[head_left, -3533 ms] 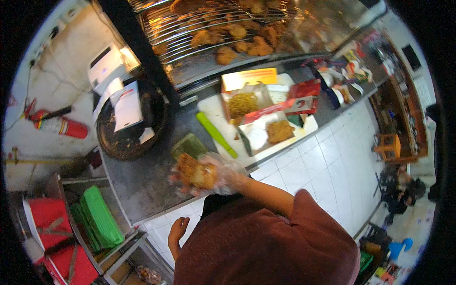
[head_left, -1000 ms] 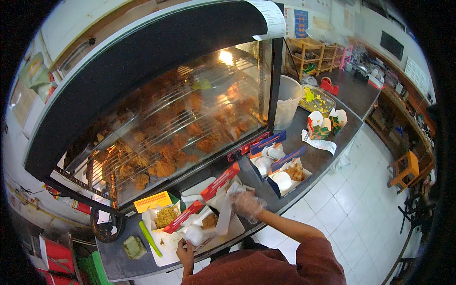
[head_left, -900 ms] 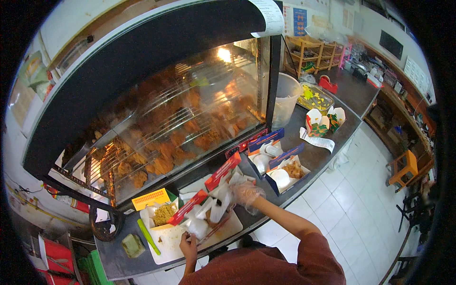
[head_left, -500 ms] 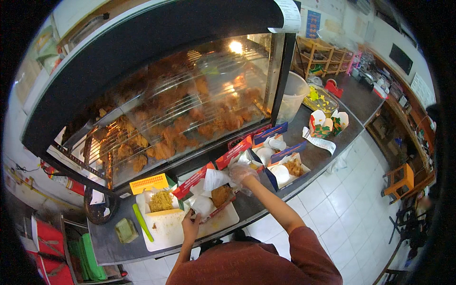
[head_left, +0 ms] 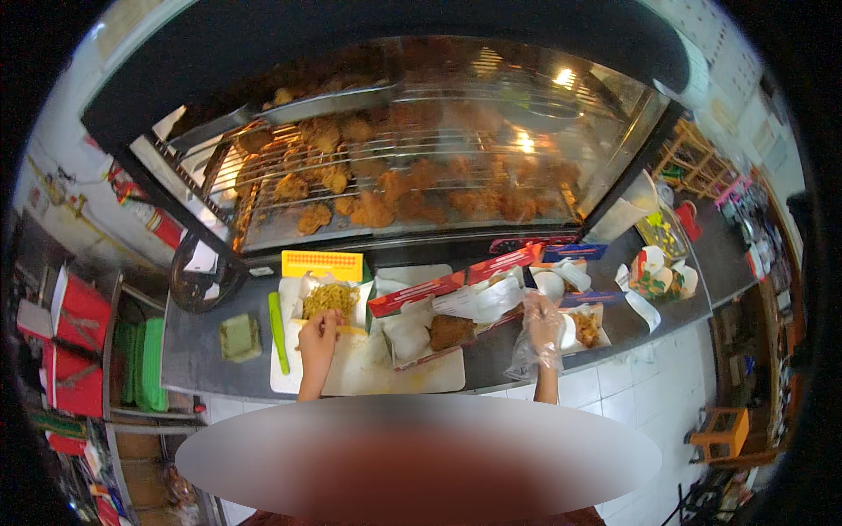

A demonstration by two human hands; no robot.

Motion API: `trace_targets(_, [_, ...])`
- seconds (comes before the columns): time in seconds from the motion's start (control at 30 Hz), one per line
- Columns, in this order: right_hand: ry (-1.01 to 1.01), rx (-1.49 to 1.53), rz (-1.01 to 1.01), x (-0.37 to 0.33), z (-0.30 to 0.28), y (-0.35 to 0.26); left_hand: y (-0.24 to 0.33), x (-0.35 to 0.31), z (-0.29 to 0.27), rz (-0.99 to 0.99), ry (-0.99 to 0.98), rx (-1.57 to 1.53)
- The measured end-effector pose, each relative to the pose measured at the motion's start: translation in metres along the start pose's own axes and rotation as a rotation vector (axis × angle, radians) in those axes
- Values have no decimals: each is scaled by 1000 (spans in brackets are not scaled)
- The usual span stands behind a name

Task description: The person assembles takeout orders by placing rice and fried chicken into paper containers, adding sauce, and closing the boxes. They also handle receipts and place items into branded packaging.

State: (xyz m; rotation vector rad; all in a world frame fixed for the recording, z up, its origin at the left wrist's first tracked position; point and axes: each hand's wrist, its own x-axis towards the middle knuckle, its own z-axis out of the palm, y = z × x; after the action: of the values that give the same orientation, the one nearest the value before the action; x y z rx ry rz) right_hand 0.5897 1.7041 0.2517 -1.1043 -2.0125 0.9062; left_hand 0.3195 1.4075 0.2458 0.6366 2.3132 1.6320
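My left hand (head_left: 319, 337) is bare, its fingers curled together at the front edge of the yellow food box (head_left: 321, 263), which holds yellow noodle-like food (head_left: 329, 302). Whatever is between those fingertips is hidden. A clear loose plastic glove covers my right hand (head_left: 542, 326), beside a box with a white mound and brown fried food (head_left: 586, 330); blur and plastic hide its fingers. Between my hands lies a red-lidded box (head_left: 417, 294) with a paper-wrapped white mound (head_left: 407, 340) and a piece of fried chicken (head_left: 453, 331). White paper lies across the boxes behind.
A heated glass cabinet (head_left: 395, 235) with fried pieces fills the back of the counter. A white cutting board (head_left: 412, 380), a green-handled tool (head_left: 278, 333) and a greenish block (head_left: 239, 338) lie left. Small printed cartons (head_left: 651, 273) and a paper slip (head_left: 643, 312) are right.
My left hand has left the red-lidded box's corner and moved to the yellow box. My gloved right hand has shifted right, off the red-lidded boxes. The view has turned.
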Motion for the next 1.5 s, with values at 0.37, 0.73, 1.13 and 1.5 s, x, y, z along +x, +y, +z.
trace_targets(0.37, [-212,149,-452,-21,83,-165,-34,-6,-51,-31,230,-54])
trace_targets(0.73, [-141,-164,-514,100,303,-250,-74,-33,-117,-272,58,-201])
trace_targets(1.13, [370,-81,-276,206,324,-273,-101,14,-190,-242,-50,-202])
trace_targets(1.5, [565,319,-124,229,314,-285,-106,41,-208,-223,-135,-244])
